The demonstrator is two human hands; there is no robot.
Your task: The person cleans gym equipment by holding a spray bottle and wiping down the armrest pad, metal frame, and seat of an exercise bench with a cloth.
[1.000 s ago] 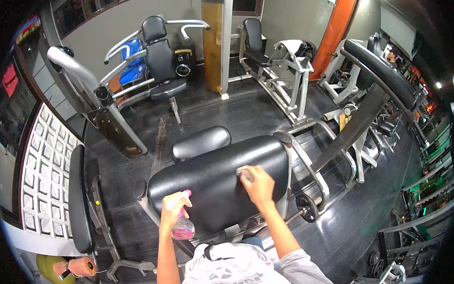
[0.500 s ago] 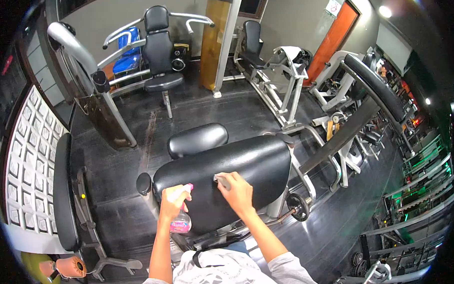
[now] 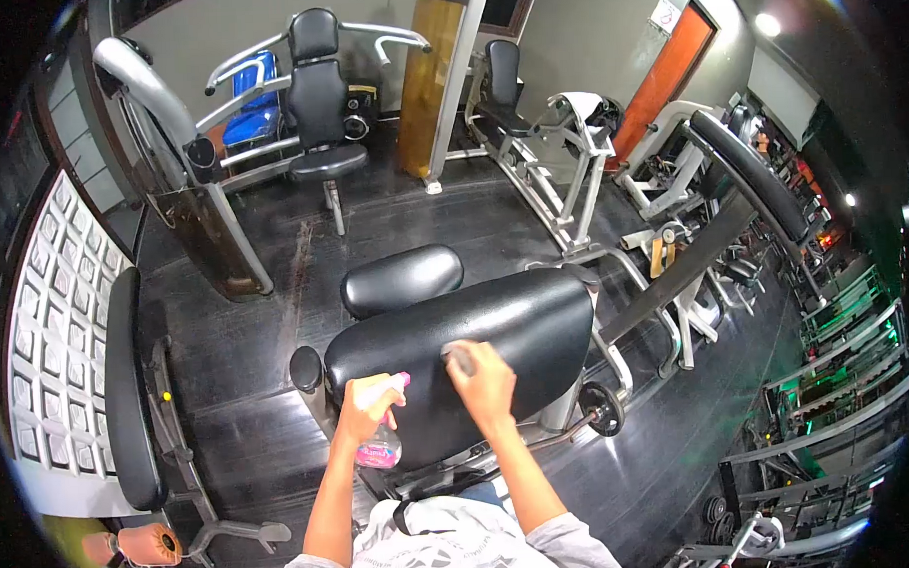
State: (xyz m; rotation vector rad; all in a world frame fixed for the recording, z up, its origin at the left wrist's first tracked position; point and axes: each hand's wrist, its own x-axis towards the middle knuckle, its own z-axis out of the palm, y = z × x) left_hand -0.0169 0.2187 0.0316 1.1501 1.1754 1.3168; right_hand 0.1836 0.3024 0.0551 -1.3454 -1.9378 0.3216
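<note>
My left hand (image 3: 362, 412) is wrapped round a clear spray bottle (image 3: 380, 451) with a pink-and-white trigger head and a pink label. The bottle hangs over the near left part of a wide black padded bench (image 3: 541, 316), its nozzle turned to the right. My right hand (image 3: 486, 385) is closed on a small greyish cloth (image 3: 461, 360), slightly blurred, at the middle of the pad. Whether the cloth touches the pad is hard to tell. Behind this pad sits a smaller black cushion (image 3: 402, 281).
A barbell end with a small plate (image 3: 601, 409) sticks out right of the bench. A long black pad (image 3: 133, 390) stands at the left. Beyond are a seated machine (image 3: 318, 98) and another machine with a white towel (image 3: 576, 104). Racks (image 3: 839, 391) line the right.
The bench has shifted slightly right in view. My left hand and the spray bottle have moved right with it; my right hand, still closed on the cloth, has shifted a little right and turned slightly.
</note>
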